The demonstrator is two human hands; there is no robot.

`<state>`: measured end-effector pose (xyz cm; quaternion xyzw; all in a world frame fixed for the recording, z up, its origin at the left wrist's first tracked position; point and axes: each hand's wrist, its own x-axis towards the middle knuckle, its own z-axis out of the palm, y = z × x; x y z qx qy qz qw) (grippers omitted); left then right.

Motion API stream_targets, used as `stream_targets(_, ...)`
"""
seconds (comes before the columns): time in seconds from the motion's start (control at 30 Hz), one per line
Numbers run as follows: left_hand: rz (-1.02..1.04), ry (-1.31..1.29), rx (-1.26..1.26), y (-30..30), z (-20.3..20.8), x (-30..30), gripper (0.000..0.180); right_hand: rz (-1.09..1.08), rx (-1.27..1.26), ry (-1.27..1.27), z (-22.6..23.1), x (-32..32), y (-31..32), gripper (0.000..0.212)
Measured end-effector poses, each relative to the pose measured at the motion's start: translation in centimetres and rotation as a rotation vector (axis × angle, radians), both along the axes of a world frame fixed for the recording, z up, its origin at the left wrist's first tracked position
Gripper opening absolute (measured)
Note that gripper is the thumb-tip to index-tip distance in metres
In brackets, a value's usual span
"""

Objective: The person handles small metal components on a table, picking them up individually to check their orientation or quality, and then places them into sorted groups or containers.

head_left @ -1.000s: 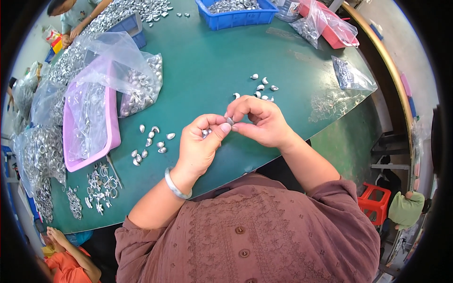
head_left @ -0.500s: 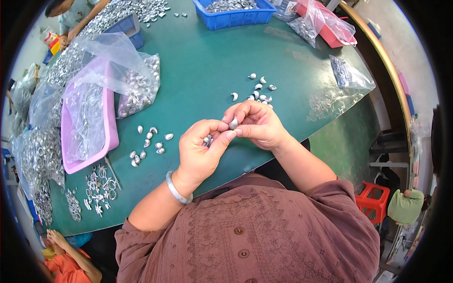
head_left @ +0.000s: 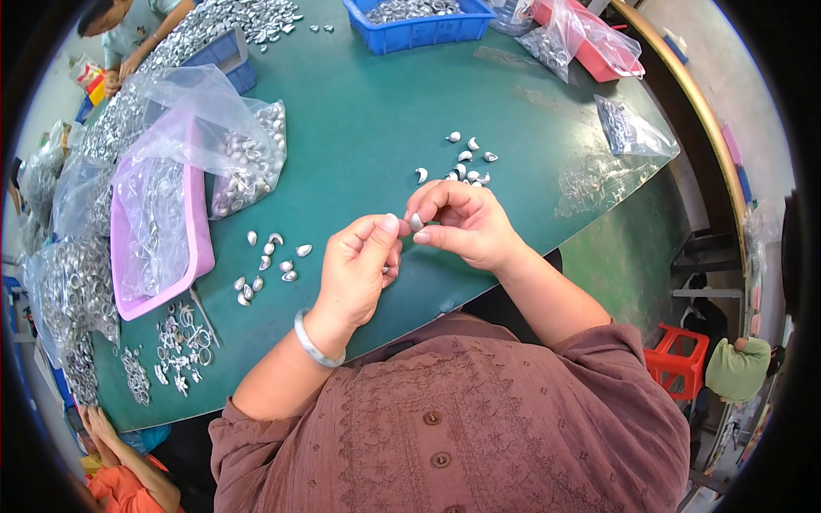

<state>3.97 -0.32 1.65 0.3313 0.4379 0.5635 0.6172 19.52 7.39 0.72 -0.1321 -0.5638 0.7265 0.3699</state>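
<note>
Between the thumb and fingers of my right hand (head_left: 470,224) is a small silver teardrop-shaped metal piece (head_left: 416,222). My left hand (head_left: 355,267) is close beside it, its thumb pressed against the curled fingers; a bit of metal shows at the edge of its palm, mostly hidden. Just beyond my right hand lies a small group of curved silver pieces (head_left: 465,156), partly covered by the fingers. Another loose group of similar pieces (head_left: 258,283) rests on the green table (head_left: 359,128) to the left of my left hand.
At left stands a pink-purple basket (head_left: 203,244) with plastic bags, beside a bag of silver pieces (head_left: 252,162). Small rings and parts (head_left: 182,342) lie nearer me. Farther off are a blue bin (head_left: 419,32), a red bin (head_left: 599,60) and a clear bag (head_left: 633,128). Other people work at left.
My left hand has drawn slightly away from the silver piece, its thumb lifting and its fingers curling. My right hand keeps the piece, now turned and a little farther left.
</note>
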Motion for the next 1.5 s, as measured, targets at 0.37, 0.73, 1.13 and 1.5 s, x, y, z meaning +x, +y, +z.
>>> stream_targets(0.37, -0.211, -0.233, -0.195, 0.5, -0.7, -0.9, 0.023, -0.359, 0.916, -0.375, 2.1, -0.3, -0.8, 0.043)
stream_targets(0.73, -0.295, -0.354, -0.174, 0.7, -0.4, -1.1, 0.018, -0.362, 0.905, -0.368, 2.3, -0.2, -1.2, 0.053)
stream_targets(1.13, -0.288, -0.621, -0.292, 1.0, -0.7, -1.6, 0.016, -0.432, 0.848, -0.501, 2.4, 0.4, -0.2, 0.031)
stream_targets(1.5, -0.105, -0.795, -0.14, 1.6, -0.2, -2.4, 0.017, -0.558, 1.077, -0.922, 0.6, 0.6, 2.3, 0.013)
